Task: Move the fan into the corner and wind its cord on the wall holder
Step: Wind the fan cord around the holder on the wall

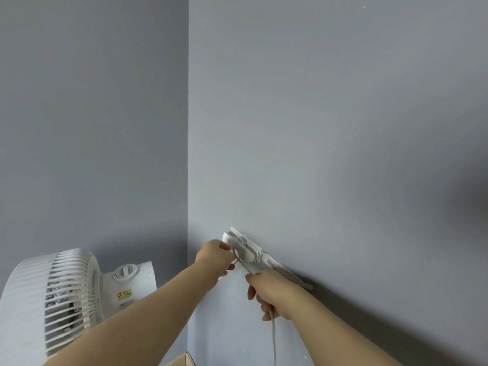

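Nearest the camera, two bare forearms reach up and forward from the lower edge. The right hand [266, 291] is closed around the cord [272, 336] — its grip is clamped on it, and the cord hangs down from the fist toward the floor. The left hand [215, 256] is pinched on a loop of the same cord right at the wall holder [244, 247], fingers together. The holder is a white bracket fixed low on the right-hand grey wall [330, 128], just beside the room corner, with white cord strands trailing along the wall behind the right hand. The fan [60, 299] — white, with a slatted grille and a top dial — stands to the left, close to the corner.
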The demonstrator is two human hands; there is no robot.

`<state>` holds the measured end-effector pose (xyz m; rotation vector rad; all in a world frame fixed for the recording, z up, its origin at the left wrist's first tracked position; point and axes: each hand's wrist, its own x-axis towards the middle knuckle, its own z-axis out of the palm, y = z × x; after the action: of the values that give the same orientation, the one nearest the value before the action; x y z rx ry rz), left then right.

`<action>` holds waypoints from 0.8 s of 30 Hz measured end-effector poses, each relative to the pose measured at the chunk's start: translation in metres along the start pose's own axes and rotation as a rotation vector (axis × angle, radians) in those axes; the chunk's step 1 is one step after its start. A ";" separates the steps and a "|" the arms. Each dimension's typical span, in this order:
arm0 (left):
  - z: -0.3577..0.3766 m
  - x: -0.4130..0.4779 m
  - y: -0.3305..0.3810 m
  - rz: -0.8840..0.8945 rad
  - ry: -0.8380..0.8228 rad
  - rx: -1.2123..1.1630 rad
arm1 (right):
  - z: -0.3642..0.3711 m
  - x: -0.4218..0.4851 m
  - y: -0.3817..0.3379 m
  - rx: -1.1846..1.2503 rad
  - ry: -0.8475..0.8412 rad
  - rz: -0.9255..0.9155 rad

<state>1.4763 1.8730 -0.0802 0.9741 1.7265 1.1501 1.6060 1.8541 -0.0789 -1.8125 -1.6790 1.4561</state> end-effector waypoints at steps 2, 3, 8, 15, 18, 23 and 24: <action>-0.001 -0.002 0.003 0.260 0.139 0.317 | -0.002 -0.003 0.003 -0.075 0.087 0.010; -0.002 -0.004 0.004 0.388 0.146 0.445 | -0.002 -0.003 0.003 -0.086 0.112 0.021; -0.001 -0.007 -0.008 0.719 -0.125 0.927 | -0.006 -0.009 0.003 -0.101 0.105 0.165; -0.009 -0.003 -0.010 0.703 -0.215 1.010 | -0.013 -0.010 0.010 -0.216 0.184 0.012; -0.013 -0.002 -0.012 0.710 -0.229 0.979 | -0.012 -0.002 0.008 -0.319 0.330 -0.128; -0.017 -0.002 -0.010 0.709 -0.245 0.940 | -0.010 -0.004 0.000 -0.390 0.566 -0.162; -0.018 -0.002 -0.009 0.706 -0.251 0.935 | -0.010 -0.007 -0.001 -0.374 0.583 -0.186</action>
<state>1.4591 1.8635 -0.0846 2.3160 1.7473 0.4935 1.6141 1.8529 -0.0703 -1.9367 -1.8021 0.4790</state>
